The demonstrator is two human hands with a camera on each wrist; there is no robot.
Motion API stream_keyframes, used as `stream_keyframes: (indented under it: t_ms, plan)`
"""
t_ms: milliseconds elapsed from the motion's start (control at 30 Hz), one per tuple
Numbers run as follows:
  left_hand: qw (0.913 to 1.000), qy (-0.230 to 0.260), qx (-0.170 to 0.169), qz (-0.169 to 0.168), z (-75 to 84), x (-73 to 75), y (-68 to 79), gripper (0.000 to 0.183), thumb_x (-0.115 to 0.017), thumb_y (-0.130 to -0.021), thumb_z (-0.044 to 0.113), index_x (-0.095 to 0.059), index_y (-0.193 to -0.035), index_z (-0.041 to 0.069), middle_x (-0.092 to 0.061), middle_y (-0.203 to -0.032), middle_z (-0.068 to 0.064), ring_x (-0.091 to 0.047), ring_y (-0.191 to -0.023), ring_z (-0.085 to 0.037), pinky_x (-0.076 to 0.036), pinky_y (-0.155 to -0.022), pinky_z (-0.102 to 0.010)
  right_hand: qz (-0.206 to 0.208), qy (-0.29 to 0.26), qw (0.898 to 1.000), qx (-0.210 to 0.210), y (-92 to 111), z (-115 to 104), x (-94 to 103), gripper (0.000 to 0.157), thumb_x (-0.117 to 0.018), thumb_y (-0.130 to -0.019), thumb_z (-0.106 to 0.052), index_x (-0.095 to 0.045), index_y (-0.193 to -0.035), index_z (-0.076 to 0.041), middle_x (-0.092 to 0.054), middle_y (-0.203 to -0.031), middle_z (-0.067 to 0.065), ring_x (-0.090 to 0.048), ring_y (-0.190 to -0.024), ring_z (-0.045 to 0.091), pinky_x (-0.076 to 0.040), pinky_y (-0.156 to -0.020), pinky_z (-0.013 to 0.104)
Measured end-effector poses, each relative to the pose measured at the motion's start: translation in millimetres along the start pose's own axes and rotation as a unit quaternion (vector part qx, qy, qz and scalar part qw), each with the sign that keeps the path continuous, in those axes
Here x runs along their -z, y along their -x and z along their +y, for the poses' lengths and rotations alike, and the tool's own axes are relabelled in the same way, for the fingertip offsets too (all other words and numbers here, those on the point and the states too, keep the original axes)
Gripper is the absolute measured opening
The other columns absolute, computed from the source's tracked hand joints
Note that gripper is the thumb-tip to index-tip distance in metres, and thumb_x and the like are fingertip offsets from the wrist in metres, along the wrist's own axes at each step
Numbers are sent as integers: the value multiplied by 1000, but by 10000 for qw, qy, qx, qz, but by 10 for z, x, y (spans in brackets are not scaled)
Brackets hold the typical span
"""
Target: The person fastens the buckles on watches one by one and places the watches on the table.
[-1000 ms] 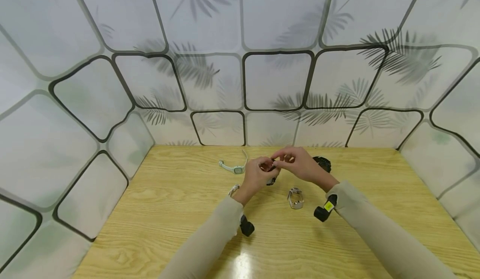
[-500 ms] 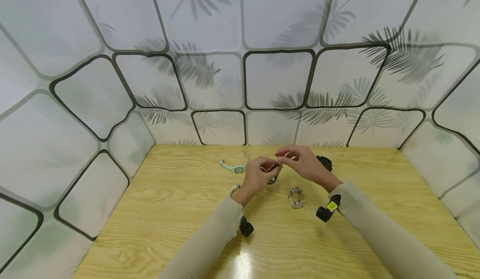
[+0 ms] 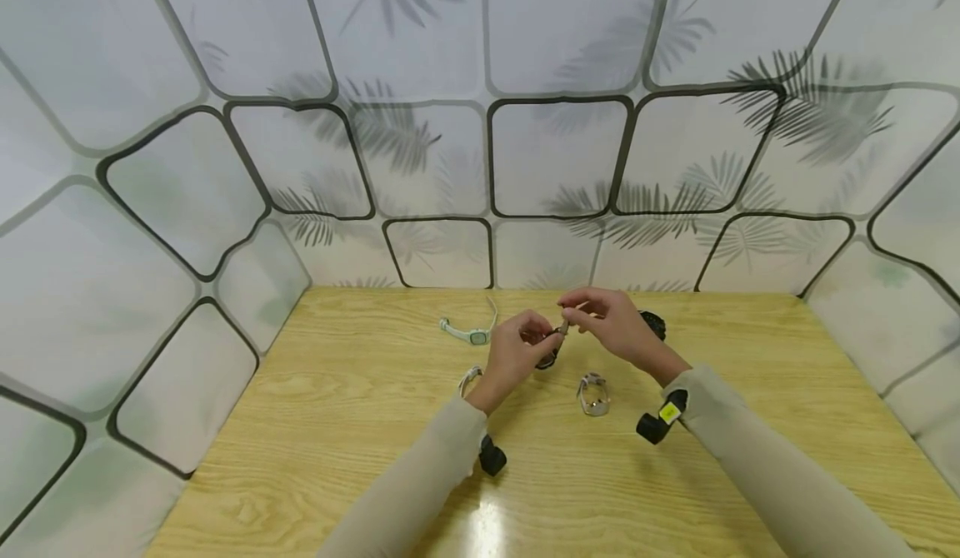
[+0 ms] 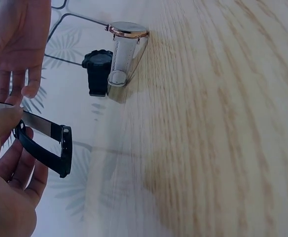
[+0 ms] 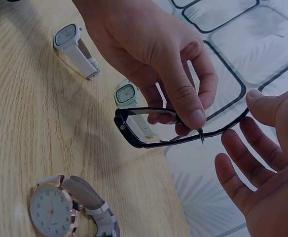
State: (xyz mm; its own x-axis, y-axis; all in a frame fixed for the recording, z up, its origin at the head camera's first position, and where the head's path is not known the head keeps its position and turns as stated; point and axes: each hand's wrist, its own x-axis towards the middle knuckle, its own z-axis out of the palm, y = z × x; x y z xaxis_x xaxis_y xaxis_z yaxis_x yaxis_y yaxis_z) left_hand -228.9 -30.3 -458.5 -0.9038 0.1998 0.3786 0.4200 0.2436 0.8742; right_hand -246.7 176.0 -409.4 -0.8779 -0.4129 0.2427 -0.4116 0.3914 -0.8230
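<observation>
Left hand pinches the black watch near its buckle, right hand its strap end; gentle, straight tension between them looks best!

The left forearm and the right forearm reached forward and inward, both in beige sleeves. The left hand pinched between thumb and bent fingers. The right hand was very near to it, slightly farther forward, pinching with the thumb and forefinger; its other fingers were loosely bent and spread apart.
</observation>
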Motion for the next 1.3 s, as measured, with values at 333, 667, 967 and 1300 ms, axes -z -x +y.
stream_keyframes:
  t_ms: [333,667,967,1300]
  plan:
    - [9989,-176,-435,-81,-31,-1,-4,8,-76,-95,11,-79,-101,7,-77,-93,-6,-71,-78,-20,-60,-72,-30,51,-37,10000,-9,-6,10,-7,26,-65,-103,-27,-71,-123,-12,-71,-117,7,-69,-93,22,-59,-77,35]
    - [9981,-271,-550,-84,-21,-9,-2,9,-77,-94,10,-80,-100,5,-78,-92,-6,-71,-75,-18,-59,-70,-27,100,-32,9997,-226,8,-108,8,24,-62,-105,-13,-68,-126,-4,-69,-114,23,-68,-92,25,-58,-76,33]
    - [9981,-275,-536,-145,-13,-15,8,9,-76,-95,10,-80,-101,5,-78,-92,-7,-72,-74,-17,-58,-68,-23,58,-183,9998,-111,88,-331,27,23,-61,-105,-11,-68,-124,-1,-67,-114,26,-68,-89,20,-58,-76,31]
    - [9986,-197,-483,-91,-18,-34,9,10,-75,-96,11,-80,-101,4,-78,-93,-8,-74,-78,-20,-60,-71,-27,162,-232,9996,-59,58,-85,4,24,-61,-105,-10,-67,-126,-1,-69,-111,22,-68,-88,18,-59,-75,32]
